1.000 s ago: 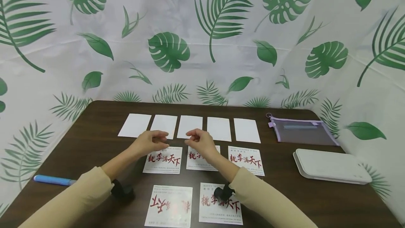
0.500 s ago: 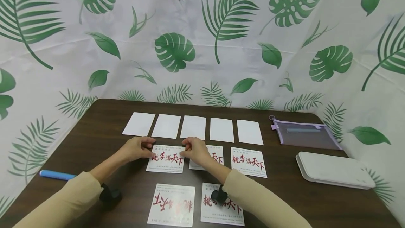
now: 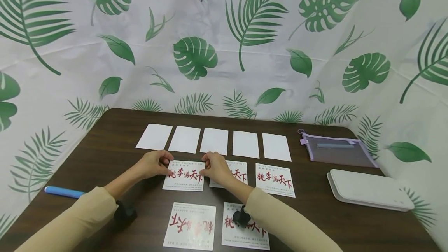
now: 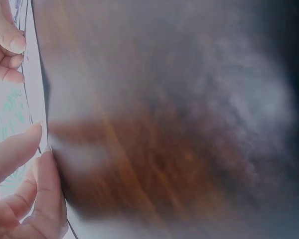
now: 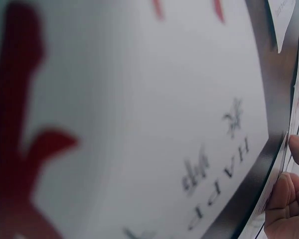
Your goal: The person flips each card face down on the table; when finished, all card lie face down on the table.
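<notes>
In the head view, both hands sit at the middle of the frame on a dark brown table [image 3: 105,143]. The left hand [image 3: 154,163] pinches the left edge of a printed card [image 3: 184,175] with red characters; the right hand [image 3: 214,166] pinches that card's right edge, fingers curled. The card lies flat, just below a row of five blank white cards [image 3: 214,140] and at the left end of a row of three printed ones — the middle printed card [image 3: 237,171] is partly hidden by the right hand. Two more printed cards [image 3: 190,225] lie at the bottom centre. At lower left is a blue pen [image 3: 63,192]; at right, a mesh zip pouch [image 3: 336,150] and a white case [image 3: 369,188].

The left wrist view (badly blurred) shows fingertips [image 4: 37,164] at the card's edge in the lower left corner.

The right wrist view shows red print up close, with fingers [image 5: 289,204] gripping a card edge at lower right.
</notes>
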A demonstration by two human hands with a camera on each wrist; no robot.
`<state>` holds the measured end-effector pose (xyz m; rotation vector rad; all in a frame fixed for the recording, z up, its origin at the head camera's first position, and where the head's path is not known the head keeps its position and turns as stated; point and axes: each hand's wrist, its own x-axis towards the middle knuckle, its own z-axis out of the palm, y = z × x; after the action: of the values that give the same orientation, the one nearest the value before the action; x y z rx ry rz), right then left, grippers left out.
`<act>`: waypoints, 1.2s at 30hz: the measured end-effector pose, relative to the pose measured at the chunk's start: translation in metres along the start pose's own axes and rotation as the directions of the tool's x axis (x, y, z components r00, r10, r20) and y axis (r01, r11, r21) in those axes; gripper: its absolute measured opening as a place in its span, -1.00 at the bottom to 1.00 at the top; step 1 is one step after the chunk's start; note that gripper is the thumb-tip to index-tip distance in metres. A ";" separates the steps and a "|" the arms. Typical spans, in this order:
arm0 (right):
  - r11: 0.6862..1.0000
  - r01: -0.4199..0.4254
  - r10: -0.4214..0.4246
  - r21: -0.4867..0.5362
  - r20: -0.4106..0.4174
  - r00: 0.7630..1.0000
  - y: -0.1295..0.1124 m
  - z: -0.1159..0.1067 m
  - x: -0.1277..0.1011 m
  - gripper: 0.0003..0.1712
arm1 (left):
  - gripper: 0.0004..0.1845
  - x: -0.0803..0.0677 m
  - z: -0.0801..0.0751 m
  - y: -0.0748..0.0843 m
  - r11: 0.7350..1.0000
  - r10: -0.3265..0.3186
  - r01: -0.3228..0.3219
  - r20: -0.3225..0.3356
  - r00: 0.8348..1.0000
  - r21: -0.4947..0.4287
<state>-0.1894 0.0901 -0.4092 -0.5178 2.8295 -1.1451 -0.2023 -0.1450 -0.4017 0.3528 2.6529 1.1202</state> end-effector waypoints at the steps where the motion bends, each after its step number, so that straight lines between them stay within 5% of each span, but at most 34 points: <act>1: 1.000 0.002 -0.002 0.002 0.000 1.000 0.000 0.000 0.000 -0.64 | -0.56 0.000 0.000 0.000 1.000 0.000 0.000 0.002 1.000 0.000; 11: 1.000 -0.007 0.007 0.006 0.015 1.000 -0.001 0.001 -0.001 -0.63 | -0.53 -0.002 0.000 0.001 1.000 0.023 -0.022 0.002 1.000 -0.020; 20: 0.999 0.013 -0.013 0.043 -0.003 1.000 0.000 0.000 -0.003 -0.65 | -0.58 -0.003 0.006 0.001 0.999 0.043 -0.044 -0.074 0.996 -0.002; 24: 0.995 -0.002 0.007 0.105 -0.047 0.999 0.001 -0.001 -0.001 -0.73 | -0.63 -0.002 0.003 0.003 0.994 0.027 -0.034 -0.066 0.997 -0.108; 31: 0.954 -0.073 0.115 0.291 -0.129 0.985 0.000 -0.012 0.004 -0.80 | -0.66 0.002 -0.010 0.014 0.918 -0.052 0.047 -0.003 0.999 -0.393; 36: 0.974 0.069 0.004 0.214 -0.327 0.945 -0.008 -0.012 0.004 -0.74 | -0.66 0.005 -0.012 0.026 0.835 -0.096 0.067 -0.024 0.995 -0.546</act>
<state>-0.1927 0.0916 -0.3941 -0.3922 2.9030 -1.6733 -0.2070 -0.1337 -0.3751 0.0958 2.2170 1.7969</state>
